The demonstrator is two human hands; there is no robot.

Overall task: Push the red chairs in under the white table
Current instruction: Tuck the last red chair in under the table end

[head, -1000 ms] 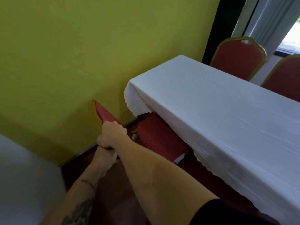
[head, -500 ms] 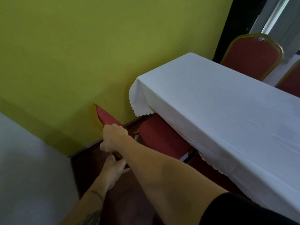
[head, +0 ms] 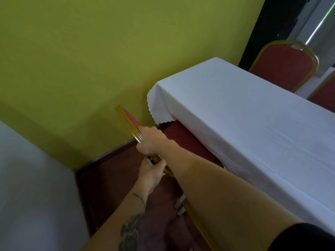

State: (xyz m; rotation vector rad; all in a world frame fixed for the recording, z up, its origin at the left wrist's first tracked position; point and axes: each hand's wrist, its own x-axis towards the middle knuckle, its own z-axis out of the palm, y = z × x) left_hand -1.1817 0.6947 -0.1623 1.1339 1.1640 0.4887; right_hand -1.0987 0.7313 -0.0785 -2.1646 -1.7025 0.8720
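A red chair with a gold frame stands at the near end of the white table (head: 253, 127). Its backrest (head: 129, 118) is seen edge-on beside the yellow wall, and its red seat (head: 183, 140) reaches under the hanging tablecloth. My right hand (head: 151, 141) is closed around the top edge of the backrest. My left hand (head: 151, 172) grips the gold frame just below it. On the far side of the table stand two more red chairs, one (head: 282, 66) fully visible and one (head: 324, 93) cut off by the right edge.
A yellow wall (head: 90, 51) runs close behind the chair, with a dark wooden skirting (head: 108, 154) at its foot. A pale wall (head: 27, 187) stands on the left. The floor between is dark red. A curtain and window are at the upper right.
My left hand has slid lower on the chair frame, away from the right hand. The gold edge of the backrest now shows more. The view has shifted slightly to the left.
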